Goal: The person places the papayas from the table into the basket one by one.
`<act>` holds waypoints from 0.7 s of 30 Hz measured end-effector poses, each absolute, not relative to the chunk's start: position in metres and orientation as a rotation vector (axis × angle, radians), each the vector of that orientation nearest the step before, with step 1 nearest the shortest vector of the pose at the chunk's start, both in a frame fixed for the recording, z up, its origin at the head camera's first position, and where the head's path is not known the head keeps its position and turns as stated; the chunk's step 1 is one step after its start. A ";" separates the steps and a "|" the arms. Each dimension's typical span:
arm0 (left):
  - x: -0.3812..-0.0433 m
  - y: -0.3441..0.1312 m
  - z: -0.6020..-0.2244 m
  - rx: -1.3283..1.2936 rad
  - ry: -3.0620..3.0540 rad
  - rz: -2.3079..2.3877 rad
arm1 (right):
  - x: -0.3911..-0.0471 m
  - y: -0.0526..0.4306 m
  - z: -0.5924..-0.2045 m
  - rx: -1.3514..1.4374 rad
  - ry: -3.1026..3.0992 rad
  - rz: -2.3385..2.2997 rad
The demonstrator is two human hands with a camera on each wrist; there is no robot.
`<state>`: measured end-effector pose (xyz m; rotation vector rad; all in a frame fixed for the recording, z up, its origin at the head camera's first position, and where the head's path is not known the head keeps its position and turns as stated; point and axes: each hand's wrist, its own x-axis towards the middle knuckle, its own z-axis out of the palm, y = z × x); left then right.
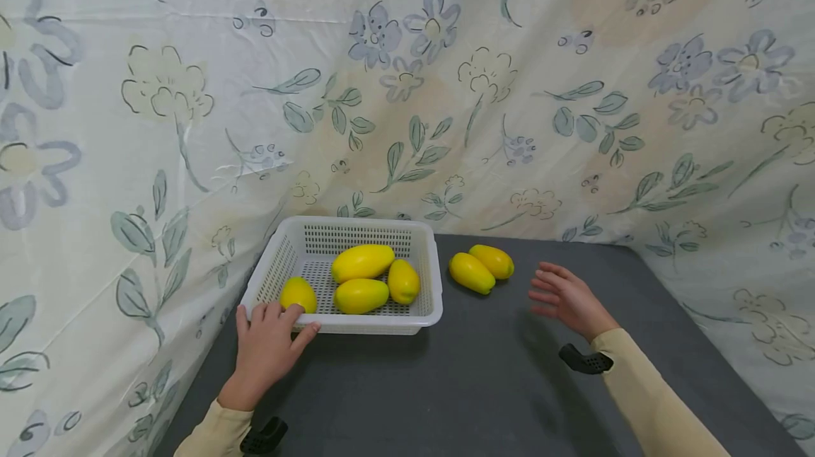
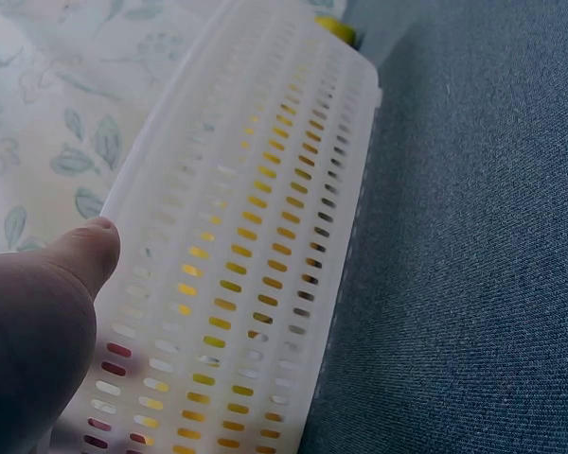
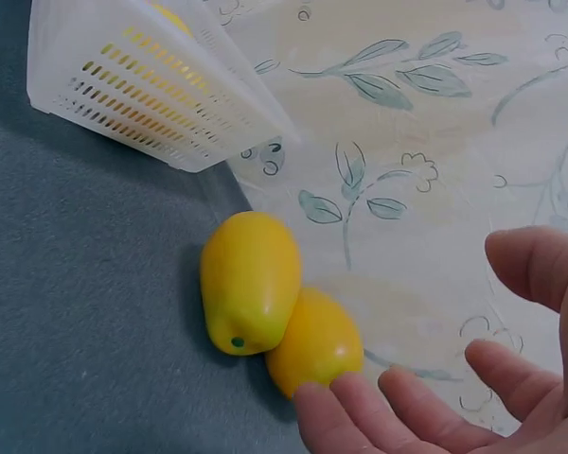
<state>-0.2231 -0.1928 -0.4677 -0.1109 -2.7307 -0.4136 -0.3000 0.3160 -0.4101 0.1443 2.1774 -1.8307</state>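
Left hand (image 1: 269, 347) grips the near left rim of a white slotted basket (image 1: 382, 323), thumb outside, while the right hand (image 1: 571, 301) is relaxed with fingers extended, just beside 2 loose yellow fruits (image 1: 471, 273) on the gray table (image 1: 458, 379). Inside the basket are 4 basket fruits (image 1: 363, 263): 2 lie left to right, 1 points front to back, and 1 is near the left hand. Right of the basket, the loose pair touch, long axes slanting from far left to near right. Smooth, glossy and plump, they show greenish ends.
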 end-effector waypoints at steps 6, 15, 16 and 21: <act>-0.224 -0.193 -0.469 -0.101 -2.745 -0.388 | -0.326 0.297 -0.407 0.098 2.212 -1.830; -0.224 -0.194 -0.472 -0.100 -2.708 -0.388 | -0.375 0.267 -0.419 0.047 2.307 -1.747; -0.224 -0.194 -0.472 -0.101 -2.704 -0.386 | -0.379 0.264 -0.421 0.034 2.312 -1.735; -0.224 -0.192 -0.472 -0.104 -2.709 -0.376 | -0.390 0.249 -0.426 0.006 2.356 -1.670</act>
